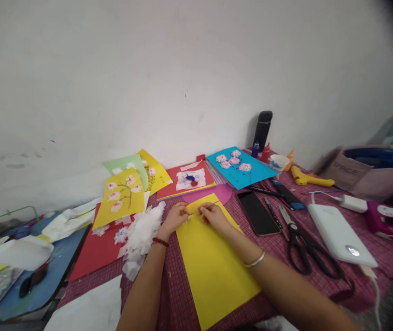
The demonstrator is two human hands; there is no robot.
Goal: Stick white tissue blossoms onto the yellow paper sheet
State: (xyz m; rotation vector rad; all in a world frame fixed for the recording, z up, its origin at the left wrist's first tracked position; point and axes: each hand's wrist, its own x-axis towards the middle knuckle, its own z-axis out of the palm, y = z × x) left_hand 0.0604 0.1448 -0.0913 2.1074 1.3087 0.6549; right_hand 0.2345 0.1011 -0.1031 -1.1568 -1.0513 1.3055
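Note:
A plain yellow sheet of paper [217, 266] lies on the checked tablecloth in front of me. Over its far end, both hands pinch a thin brownish stick [194, 213]; whether it is a twig or a wire is too small to tell. My left hand [175, 218], with a red bead bracelet at the wrist, grips one end at the paper's left edge. My right hand [215, 218], above the sheet, has its fingertips closed on the same stick. Left of my left hand is a pile of white tissue-like scraps [144, 236].
Cards with paper flowers, one yellow [120, 195] and one blue [239, 168], lie toward the wall. To the right are a phone [258, 214], scissors [303, 246], a white power bank [341, 234], a yellow glue gun [310, 178] and a black bottle [262, 128].

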